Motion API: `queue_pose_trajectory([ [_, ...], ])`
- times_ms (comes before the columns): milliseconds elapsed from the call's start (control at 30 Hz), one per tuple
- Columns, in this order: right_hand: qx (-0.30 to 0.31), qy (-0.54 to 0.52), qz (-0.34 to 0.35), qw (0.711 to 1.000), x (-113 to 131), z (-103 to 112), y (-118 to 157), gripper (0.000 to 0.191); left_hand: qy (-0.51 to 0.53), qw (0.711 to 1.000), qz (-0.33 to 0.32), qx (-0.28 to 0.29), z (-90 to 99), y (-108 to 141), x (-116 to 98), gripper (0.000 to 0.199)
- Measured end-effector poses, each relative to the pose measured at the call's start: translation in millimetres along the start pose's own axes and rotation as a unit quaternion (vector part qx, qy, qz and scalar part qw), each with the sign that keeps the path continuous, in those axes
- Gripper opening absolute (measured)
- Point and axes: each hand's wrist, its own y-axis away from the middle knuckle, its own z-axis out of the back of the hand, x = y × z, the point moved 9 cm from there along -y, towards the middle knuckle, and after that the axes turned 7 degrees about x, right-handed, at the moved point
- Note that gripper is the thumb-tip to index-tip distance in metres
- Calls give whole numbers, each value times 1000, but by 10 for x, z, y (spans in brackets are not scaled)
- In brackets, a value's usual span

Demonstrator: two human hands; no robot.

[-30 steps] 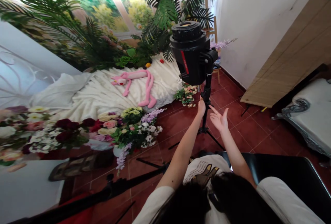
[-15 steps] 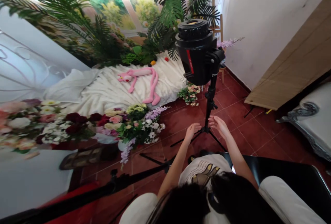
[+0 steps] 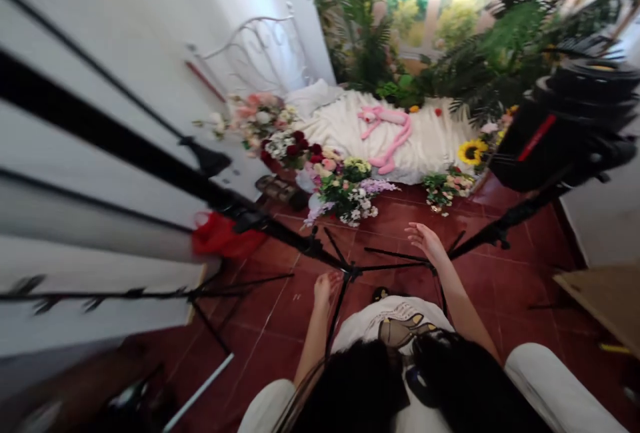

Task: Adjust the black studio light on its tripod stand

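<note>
My left hand (image 3: 326, 286) is held low, just left of the black light stand (image 3: 305, 244) whose pole slants up to the left. Its fingers are a little blurred and loosely curled, with nothing visible in them; I cannot tell whether they touch the stand. My right hand (image 3: 424, 241) hangs open over the floor, fingers stretched toward the left. Beside it, a second black stand (image 3: 493, 232) carries a black studio light (image 3: 530, 130) with a red stripe. Both stands have spread tripod legs near my hands.
Ahead, a white fur-covered bed (image 3: 430, 143) bears a pink plush toy (image 3: 395, 140). Artificial flowers (image 3: 350, 186) line its front, and palm fronds (image 3: 525, 40) rise behind. A red cloth bag (image 3: 225, 236) and a third stand (image 3: 195, 294) are at left; a wooden board (image 3: 605, 300) is at right.
My view has swung left, so the bed and studio light appear farther right. My hands have moved apart, the left one now beside the left stand.
</note>
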Motion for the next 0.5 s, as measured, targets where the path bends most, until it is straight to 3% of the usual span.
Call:
queue_pose_trajectory([
  [67, 44, 8, -26, 999, -67, -334, -147, 30, 66, 992, -76, -71, 182, 128, -240, 18],
  [167, 107, 28, -61, 992, -200, -849, -320, 26, 112, 960, -224, -125, 306, 409, -733, 27],
  [333, 181, 84, -124, 972, -493, -1684, -562, 18, 149, 879, -447, -77, 216, 868, -1605, 45],
  [400, 193, 109, -142, 965, -572, -1980, -650, 14, 126, 862, -483, -87, 163, 951, -1818, 50],
  [500, 196, 130, -143, 961, -589, -2372, -776, 14, 110, 861, -493, -59, -18, 909, -1998, 56],
])
